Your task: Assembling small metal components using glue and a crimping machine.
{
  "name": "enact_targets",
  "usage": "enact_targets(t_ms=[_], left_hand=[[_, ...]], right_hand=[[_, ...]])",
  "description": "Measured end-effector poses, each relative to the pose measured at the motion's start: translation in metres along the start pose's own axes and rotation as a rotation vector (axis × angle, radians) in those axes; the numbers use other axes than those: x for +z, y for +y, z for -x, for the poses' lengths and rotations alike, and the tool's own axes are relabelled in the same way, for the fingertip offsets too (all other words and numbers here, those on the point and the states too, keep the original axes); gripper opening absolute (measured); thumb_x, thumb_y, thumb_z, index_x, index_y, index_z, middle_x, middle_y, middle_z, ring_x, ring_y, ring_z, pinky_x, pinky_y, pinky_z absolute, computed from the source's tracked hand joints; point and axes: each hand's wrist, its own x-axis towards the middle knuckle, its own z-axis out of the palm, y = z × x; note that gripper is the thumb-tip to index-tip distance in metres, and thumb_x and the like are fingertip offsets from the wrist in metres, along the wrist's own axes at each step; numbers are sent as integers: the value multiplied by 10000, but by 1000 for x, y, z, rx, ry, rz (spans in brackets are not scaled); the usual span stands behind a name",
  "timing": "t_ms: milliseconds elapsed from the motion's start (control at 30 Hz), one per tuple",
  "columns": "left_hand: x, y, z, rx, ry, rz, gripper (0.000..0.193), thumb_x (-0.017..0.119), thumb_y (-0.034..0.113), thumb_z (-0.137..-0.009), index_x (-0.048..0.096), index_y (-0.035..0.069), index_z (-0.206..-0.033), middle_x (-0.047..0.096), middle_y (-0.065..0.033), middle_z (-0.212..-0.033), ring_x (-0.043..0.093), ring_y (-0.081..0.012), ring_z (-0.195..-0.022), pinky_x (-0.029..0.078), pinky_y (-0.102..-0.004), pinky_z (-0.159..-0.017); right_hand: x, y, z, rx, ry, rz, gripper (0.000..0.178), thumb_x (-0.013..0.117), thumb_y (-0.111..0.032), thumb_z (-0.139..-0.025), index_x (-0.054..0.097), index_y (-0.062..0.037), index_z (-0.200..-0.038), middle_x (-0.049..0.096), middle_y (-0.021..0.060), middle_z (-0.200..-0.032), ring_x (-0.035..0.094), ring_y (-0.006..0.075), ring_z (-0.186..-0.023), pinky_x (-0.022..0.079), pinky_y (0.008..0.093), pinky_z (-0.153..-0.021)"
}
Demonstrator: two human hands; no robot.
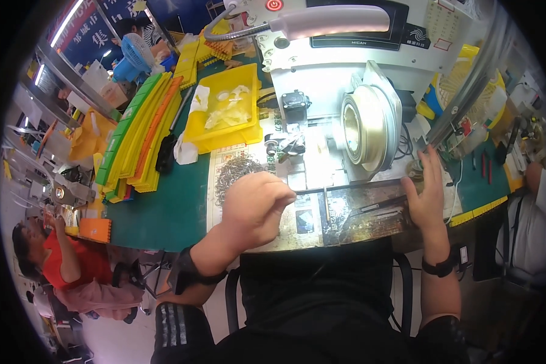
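My left hand [256, 203] is closed in a pinch over the front of the bench, beside a pile of small metal pieces [239, 167] on a printed sheet. Whatever is between its fingertips is hidden or too small to name. My right hand [428, 194] has its fingers stretched out, at the right end of the worn metal work plate [364, 227]. Between and beyond my hands stands a white bench machine [315, 76] with a round metal drum [363, 130] and a small clamp-like fixture [290, 144] left of it.
A yellow tray [252, 130] with crumpled pale wrappings stands left of the machine. Further left lie stacked yellow, green and orange strips [142, 130] on the green mat [164, 221]. A lamp on a bendable neck [333, 23] hangs over the machine. A person in red [73, 261] sits at left.
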Motion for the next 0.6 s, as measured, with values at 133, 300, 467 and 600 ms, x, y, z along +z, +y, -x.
enact_targets(t_ms=[133, 300, 467, 600], left_hand=[[-28, -4, -11, -76, 158, 23, 104, 693, -26, -851, 626, 13, -919, 624, -108, -826, 587, -212, -731, 458, -306, -686], [-44, -66, -23, -171, 195, -237, 97, 687, 3, -837, 668, 47, -921, 645, -126, -816, 632, -309, -737, 497, -356, -670], [-8, -59, 9, -20, -119, -217, 78, 679, 3, -834, 674, 28, -908, 643, -139, -836, 636, -332, -788, 501, -399, -694], [0, -61, 19, -188, -16, -103, 55, 674, 15, -860, 673, 16, -915, 647, -140, -858, 634, -333, -808, 501, -401, -724]], right_hand=[[0, -1, 0, 28, -5, -29, 552, 697, -218, -895, 532, 42, -1352, 417, 253, -1520, 429, 425, -1385, 347, 450, -1144], [0, 1, 1, 49, 24, -85, 500, 691, -198, -899, 556, 29, -1323, 439, 244, -1506, 443, 418, -1374, 353, 445, -1138], [0, 0, -2, 66, 28, -93, 472, 696, -197, -901, 570, 30, -1295, 458, 241, -1487, 459, 415, -1358, 361, 440, -1131], [3, 5, 0, 60, 26, -79, 466, 693, -196, -904, 570, 24, -1297, 464, 239, -1481, 461, 414, -1356, 362, 439, -1129]])
